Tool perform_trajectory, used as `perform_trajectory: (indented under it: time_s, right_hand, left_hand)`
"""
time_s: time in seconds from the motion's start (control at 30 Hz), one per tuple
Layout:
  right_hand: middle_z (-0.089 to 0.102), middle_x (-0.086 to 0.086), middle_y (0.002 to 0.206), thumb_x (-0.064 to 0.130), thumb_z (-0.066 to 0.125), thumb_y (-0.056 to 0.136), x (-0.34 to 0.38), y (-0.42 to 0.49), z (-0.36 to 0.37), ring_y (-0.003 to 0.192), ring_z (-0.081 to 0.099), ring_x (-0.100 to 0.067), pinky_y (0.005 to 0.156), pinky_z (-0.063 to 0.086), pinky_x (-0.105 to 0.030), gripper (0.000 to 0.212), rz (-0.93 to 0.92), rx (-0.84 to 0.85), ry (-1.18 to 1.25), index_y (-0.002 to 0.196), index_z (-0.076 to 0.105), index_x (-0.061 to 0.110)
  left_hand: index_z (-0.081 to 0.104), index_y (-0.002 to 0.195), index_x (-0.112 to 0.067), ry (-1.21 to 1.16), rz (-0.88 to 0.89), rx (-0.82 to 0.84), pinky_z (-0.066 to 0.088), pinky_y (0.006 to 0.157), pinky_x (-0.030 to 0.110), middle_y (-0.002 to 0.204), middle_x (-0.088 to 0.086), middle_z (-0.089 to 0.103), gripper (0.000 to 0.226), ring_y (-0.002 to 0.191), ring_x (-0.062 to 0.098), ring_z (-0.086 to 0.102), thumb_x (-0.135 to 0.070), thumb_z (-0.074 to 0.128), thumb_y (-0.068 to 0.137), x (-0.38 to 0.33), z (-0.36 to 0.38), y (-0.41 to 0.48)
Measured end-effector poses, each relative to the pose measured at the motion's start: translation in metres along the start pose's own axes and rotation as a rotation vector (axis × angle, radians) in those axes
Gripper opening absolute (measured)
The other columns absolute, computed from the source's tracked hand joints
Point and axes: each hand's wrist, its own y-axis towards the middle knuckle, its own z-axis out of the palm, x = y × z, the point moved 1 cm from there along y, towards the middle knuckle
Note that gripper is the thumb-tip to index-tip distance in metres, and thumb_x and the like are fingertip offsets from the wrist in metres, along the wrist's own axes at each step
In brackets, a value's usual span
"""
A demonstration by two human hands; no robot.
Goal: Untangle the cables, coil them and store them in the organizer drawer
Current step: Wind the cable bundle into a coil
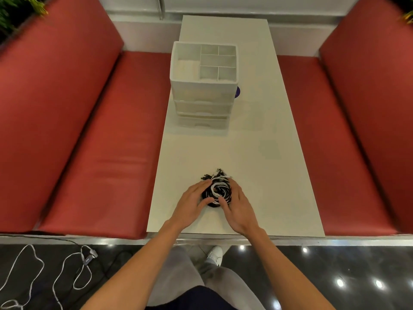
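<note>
A tangled bundle of black and white cables (218,190) lies on the white table (257,153) near its front edge. My left hand (193,202) cups the bundle's left side, its fingers and thumb curled round it. From the right, my right hand (238,206) holds the bundle the same way, thumb on the cables. Connector ends stick out at the far side of the bundle. The white organizer (203,86) stands further back on the table, with an open compartment tray on top and three closed drawers below.
Red padded benches (100,142) flank the table on both sides. A dark blue round thing (237,92) peeks out behind the organizer's right side. White and black cables (73,271) lie on the dark floor at lower left. My shoe (215,255) shows under the table edge.
</note>
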Motion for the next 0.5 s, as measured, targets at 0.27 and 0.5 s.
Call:
perform_trajectory:
  time_s: [0.27, 0.5]
  right_hand:
    - [0.061, -0.006, 0.146, 0.048, 0.050, 0.106, 0.023, 0.022, -0.021, 0.126, 0.062, -0.029, 0.110, 0.051, -0.046, 0.052, 0.026, -0.067, -0.142, 0.149, 0.055, 0.018]
    - [0.073, 0.004, 0.131, 0.032, 0.064, 0.107, 0.079, 0.072, -0.033, 0.122, 0.066, -0.015, 0.100, 0.051, -0.029, 0.030, 0.143, -0.232, 0.163, 0.133, 0.066, 0.019]
  left_hand:
    - [0.048, 0.160, -0.028, 0.090, 0.024, 0.046, 0.035, 0.122, 0.028, 0.159, -0.011, 0.051, 0.064, 0.144, 0.008, 0.046, -0.054, 0.064, 0.104, -0.016, -0.029, 0.013]
    - [0.066, 0.142, -0.018, 0.215, 0.221, -0.336, 0.052, 0.109, 0.040, 0.140, -0.001, 0.067, 0.033, 0.133, 0.017, 0.057, -0.021, 0.063, 0.109, -0.050, -0.102, 0.056]
